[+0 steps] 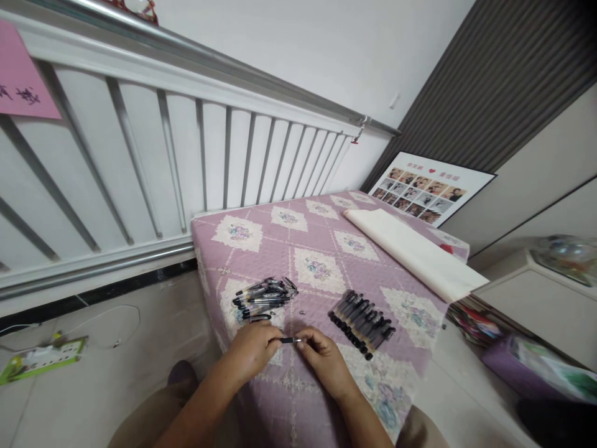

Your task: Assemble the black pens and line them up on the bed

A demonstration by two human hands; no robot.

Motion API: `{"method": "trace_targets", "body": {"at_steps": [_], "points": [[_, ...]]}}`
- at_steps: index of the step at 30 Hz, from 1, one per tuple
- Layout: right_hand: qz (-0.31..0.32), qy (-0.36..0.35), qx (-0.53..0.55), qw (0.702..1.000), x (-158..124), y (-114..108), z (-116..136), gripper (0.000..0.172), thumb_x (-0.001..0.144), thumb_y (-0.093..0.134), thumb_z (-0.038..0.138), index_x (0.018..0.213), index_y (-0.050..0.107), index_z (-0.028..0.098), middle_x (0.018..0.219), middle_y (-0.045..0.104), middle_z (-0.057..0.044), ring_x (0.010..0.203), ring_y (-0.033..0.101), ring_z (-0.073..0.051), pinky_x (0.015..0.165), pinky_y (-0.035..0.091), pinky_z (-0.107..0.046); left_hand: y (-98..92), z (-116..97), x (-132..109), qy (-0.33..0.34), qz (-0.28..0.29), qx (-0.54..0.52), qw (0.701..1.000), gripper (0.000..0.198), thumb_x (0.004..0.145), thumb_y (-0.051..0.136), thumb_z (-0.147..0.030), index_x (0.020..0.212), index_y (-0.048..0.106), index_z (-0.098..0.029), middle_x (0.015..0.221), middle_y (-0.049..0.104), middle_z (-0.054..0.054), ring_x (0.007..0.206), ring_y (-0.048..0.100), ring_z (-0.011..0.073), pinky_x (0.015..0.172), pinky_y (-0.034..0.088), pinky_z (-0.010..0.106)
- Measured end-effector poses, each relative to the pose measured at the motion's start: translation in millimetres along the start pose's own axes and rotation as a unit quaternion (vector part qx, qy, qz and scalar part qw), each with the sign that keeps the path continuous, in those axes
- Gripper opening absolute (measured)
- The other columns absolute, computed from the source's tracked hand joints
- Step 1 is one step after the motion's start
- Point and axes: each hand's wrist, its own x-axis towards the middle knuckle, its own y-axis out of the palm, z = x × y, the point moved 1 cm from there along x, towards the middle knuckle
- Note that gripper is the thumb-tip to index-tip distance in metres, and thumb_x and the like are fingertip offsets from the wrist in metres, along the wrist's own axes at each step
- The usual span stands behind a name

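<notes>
Over the near part of the covered table, a black pen (288, 340) lies level between my two hands. My left hand (252, 350) is closed round its barrel from the left. The fingertips of my right hand (323, 358) pinch the pen's pale tip end; any small part inside that pinch is hidden. Just beyond my left hand is a loose pile of pens (265, 295), with a black pen cap (260, 318) close to my knuckles. To the right of my right hand, several capped black pens (361, 320) lie side by side in a row.
A purple patterned cloth (321, 233) covers the table. One small dark bit (302, 312) lies between the pen groups. A cream roll or folded sheet (410, 249) rests at the far right. Behind stands a white radiator (242, 155); a power strip (44, 359) is on the floor.
</notes>
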Motion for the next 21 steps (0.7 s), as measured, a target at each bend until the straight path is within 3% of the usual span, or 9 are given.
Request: {"method": "trace_targets", "body": {"at_steps": [21], "points": [[-0.001,0.013,-0.017,1.000,-1.3,0.3,-2.9,0.021,0.078,0.062,0.040,0.085,0.064,0.021,0.070,0.059,0.002,0.068,0.053,-0.014,0.066,0.042,-0.025,3.9,-2.9,1.0,0.006,-0.011,0.027,1.000,0.021,0.088,0.046,-0.025,0.093,0.066,-0.025,0.089,0.066,0.001,0.088,0.058,0.0170,0.075,0.039,0.026]]}}
